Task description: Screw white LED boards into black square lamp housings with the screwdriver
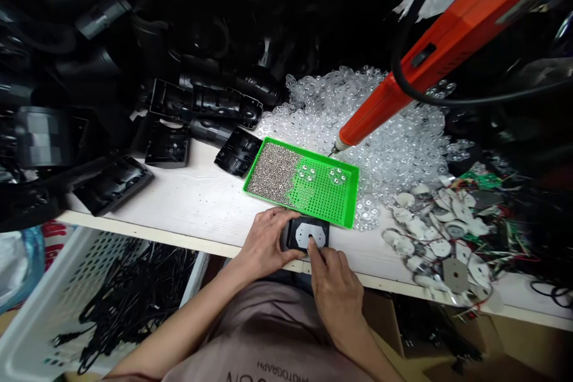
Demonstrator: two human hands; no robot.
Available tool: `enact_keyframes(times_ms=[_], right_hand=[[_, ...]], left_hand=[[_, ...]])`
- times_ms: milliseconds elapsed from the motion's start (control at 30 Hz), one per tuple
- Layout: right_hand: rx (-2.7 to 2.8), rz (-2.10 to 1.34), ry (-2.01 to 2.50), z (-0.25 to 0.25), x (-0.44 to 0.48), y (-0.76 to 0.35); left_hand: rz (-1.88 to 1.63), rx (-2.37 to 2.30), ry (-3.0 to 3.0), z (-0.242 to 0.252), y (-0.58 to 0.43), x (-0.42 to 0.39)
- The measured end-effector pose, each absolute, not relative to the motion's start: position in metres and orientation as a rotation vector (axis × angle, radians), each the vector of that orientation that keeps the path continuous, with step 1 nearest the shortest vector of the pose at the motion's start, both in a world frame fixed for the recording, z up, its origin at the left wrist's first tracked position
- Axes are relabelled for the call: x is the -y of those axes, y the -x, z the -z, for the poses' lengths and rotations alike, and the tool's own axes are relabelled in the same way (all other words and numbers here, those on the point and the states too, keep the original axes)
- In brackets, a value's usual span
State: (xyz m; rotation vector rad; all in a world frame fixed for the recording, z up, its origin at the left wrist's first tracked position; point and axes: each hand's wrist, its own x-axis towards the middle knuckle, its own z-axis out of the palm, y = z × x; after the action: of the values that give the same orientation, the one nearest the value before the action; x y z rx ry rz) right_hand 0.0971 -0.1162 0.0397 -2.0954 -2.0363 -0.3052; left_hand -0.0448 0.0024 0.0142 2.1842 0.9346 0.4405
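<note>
A black plastic housing point(325, 237) with a light grey plate point(304, 233) on its face lies at the table's front edge. My left hand point(267, 237) grips the housing's left side between thumb and fingers. The index finger of my right hand point(335, 283) presses on the grey plate near its centre hole, the other fingers curled. Just behind them is a green tray point(350, 194), with many small metal screws point(273, 173) in its left part and two clear plastic discs point(337, 176) on its right part.
An orange electric screwdriver point(389, 98) hangs with its tip over the tray's back edge. Clear discs point(403, 143) are heaped behind, wired motor parts point(447, 233) lie right, black housings point(170, 146) left. A white basket point(67, 286) of black cables stands below left.
</note>
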Motion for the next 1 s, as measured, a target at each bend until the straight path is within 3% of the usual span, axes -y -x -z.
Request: enact_keyframes(times_ms=[367, 567, 733, 1000], right_hand=[[2.035, 0.143, 2.040, -0.035, 0.114, -0.101], [1.797, -0.148, 1.857, -0.046, 0.115, -0.131], [1.942, -0.149, 1.892, -0.049, 0.105, -0.151], [1.646, -0.176, 2.016, -0.060, 0.156, -0.187]], left_hand=[[-0.538, -1.173, -2.090, -0.024, 0.024, 0.009], [-0.521, -1.193, -2.143, -0.017, 0.019, 0.011], [-0.528, -1.224, -2.158, -0.016, 0.020, 0.011], [-0.561, -1.216, -2.165, -0.013, 0.020, 0.010]])
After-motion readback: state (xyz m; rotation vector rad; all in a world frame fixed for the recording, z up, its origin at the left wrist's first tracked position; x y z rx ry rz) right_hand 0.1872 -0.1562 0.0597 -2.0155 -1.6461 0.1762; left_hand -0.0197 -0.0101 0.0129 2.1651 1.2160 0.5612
